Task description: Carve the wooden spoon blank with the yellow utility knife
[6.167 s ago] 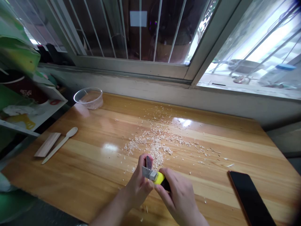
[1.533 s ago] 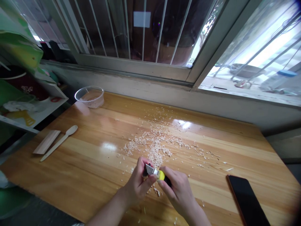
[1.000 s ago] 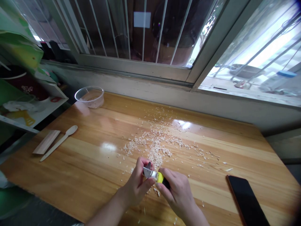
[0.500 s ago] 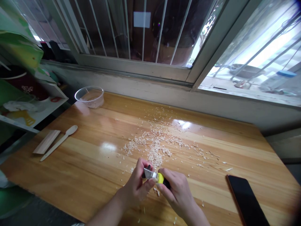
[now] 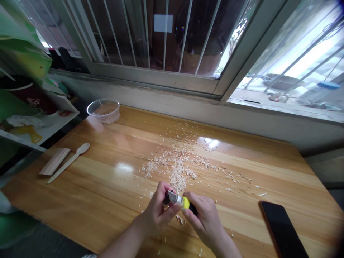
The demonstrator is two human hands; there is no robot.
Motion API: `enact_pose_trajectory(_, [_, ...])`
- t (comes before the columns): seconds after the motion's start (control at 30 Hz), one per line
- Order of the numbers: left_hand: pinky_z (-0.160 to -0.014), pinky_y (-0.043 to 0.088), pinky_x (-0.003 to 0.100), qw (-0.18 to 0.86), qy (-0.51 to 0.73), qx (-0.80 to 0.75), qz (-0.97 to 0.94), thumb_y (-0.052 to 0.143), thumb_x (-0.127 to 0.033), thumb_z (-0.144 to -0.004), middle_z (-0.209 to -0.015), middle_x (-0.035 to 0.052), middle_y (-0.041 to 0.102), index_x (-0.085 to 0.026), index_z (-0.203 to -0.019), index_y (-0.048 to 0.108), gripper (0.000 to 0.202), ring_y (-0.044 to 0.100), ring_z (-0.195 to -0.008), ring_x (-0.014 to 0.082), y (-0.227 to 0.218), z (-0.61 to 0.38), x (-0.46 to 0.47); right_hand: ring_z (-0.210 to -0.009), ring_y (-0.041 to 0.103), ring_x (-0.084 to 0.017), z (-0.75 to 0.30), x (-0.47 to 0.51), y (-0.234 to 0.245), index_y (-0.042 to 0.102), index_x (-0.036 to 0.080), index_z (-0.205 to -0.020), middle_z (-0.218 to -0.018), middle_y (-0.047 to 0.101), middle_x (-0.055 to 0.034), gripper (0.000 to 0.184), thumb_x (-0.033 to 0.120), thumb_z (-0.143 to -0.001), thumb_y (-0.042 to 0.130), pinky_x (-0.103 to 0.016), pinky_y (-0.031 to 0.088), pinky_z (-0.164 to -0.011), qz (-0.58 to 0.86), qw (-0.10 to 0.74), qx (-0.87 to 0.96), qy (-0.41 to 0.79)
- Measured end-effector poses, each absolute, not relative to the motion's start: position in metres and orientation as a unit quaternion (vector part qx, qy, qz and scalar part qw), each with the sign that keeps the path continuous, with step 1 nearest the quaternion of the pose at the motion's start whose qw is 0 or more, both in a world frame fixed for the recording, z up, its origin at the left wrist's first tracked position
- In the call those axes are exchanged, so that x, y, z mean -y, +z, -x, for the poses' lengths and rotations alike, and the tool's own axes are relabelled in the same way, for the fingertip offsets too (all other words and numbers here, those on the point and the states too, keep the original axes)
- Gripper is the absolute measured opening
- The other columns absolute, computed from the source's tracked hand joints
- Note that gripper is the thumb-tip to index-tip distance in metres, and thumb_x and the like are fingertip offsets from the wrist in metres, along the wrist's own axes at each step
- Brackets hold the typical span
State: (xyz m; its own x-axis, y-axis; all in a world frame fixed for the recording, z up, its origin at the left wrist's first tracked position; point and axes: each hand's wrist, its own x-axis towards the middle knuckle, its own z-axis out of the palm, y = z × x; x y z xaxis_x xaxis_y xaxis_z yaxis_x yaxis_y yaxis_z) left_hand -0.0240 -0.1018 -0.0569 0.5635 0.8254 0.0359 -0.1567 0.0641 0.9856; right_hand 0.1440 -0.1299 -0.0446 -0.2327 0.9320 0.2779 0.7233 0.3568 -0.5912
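My right hand [image 5: 208,218] is wrapped round the yellow and black handle of a utility knife [image 5: 186,202]. Its metal blade points left, across the fingers of my left hand [image 5: 156,211]. Those fingers are closed on a small dark piece [image 5: 166,200], mostly hidden behind the blade and my fingers, so I cannot make out its kind. The left thumb rests close to the front end of the knife handle. Pale wood shavings [image 5: 178,175] lie in a loose heap just beyond both hands, with a few crumbs beneath them.
On the left of the wooden table [image 5: 107,200] lie a wooden spoon [image 5: 70,162] and a flat wood strip [image 5: 55,162]. A clear plastic bowl [image 5: 104,116] stands at the back left. To the right is a black phone [image 5: 283,229]. A barred window rises behind the table.
The knife blade has shifted slightly right and tilted a little against the dark piece. Both hands keep their grips, and the shavings look the same.
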Motion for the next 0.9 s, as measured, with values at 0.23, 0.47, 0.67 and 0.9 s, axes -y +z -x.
enact_pose_trajectory(0.23, [-0.068,0.034,0.028,0.679,0.373,-0.269,-0.572,0.046,-0.049,-0.088,-0.082,-0.0004,0.037,-0.022,-0.091,0.035,0.029,0.037,-0.071,0.0136,-0.058,0.026,0.102,-0.046,0.044,-0.010,-0.143,0.131,-0.044,0.054,0.018,-0.072,-0.056,0.050,0.0017,0.052,0.056,-0.093,0.026,-0.021,0.029,-0.048,0.534,0.300,0.769,0.182])
enact_pose_trajectory(0.47, [-0.064,0.032,0.026,0.677,0.344,-0.307,-0.574,0.046,-0.047,-0.088,-0.075,-0.0028,0.037,-0.021,-0.088,0.039,0.027,0.034,-0.065,0.0121,-0.050,0.026,0.102,-0.046,0.043,-0.010,-0.146,0.128,-0.048,0.053,0.019,-0.072,-0.054,0.047,0.0036,0.048,0.056,-0.092,0.029,-0.021,0.031,-0.047,0.541,0.310,0.749,0.223])
enact_pose_trajectory(0.67, [-0.063,0.033,0.024,0.771,0.430,-0.227,-0.411,0.057,-0.043,-0.085,-0.074,-0.0034,0.043,-0.021,-0.089,0.043,0.026,0.038,-0.063,0.0092,-0.067,0.016,0.100,-0.049,0.041,-0.010,-0.153,0.129,-0.069,0.048,0.021,-0.072,-0.056,0.040,0.0054,0.037,0.049,-0.092,0.036,-0.020,0.033,-0.047,0.605,0.368,0.631,0.317])
enact_pose_trajectory(0.9, [-0.050,0.040,0.022,0.815,0.435,-0.249,-0.289,0.055,-0.047,-0.084,-0.075,0.0017,0.056,-0.017,-0.086,0.053,0.031,0.054,-0.057,0.0113,-0.067,0.005,0.093,-0.047,0.036,-0.010,-0.161,0.129,-0.091,0.043,0.022,-0.069,-0.056,0.037,0.0056,0.040,0.053,-0.092,0.033,-0.020,0.031,-0.044,0.627,0.410,0.564,0.348])
